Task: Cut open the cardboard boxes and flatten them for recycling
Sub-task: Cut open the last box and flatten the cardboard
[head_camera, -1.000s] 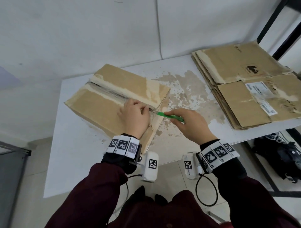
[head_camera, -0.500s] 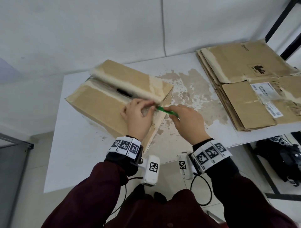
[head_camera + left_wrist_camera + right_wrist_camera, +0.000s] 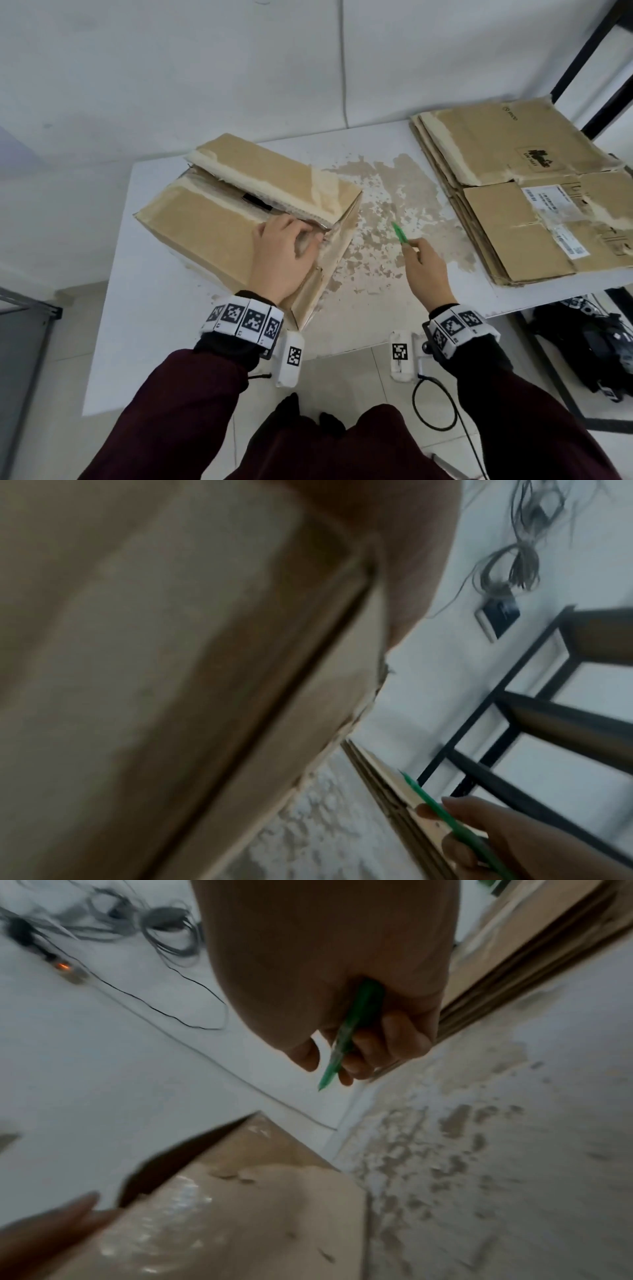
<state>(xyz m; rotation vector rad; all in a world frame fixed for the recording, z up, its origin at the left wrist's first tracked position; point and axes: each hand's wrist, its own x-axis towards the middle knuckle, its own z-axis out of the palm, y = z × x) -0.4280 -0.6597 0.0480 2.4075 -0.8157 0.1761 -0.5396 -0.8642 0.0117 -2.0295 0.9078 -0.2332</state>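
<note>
while the left hand (image 3: 281, 260) lies on the cardboard box (image 3: 212, 226) near the near end of its split top seam, fingers curled at the flap edge, the right hand (image 3: 426, 270) hovers over the worktop (image 3: 144, 325) beside the box — its grip clamped round a green cutter (image 3: 399, 233), tip pointing away from the person. the box sits on the worktop's left part; a stack of flattened cardboard (image 3: 520, 192) lies well apart on the right.

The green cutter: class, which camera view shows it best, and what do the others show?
Right wrist view: the green cutter fills mid-frame, gripped by the right hand. Head view shows it small; left wrist view shows it blurred at the edge.
</note>
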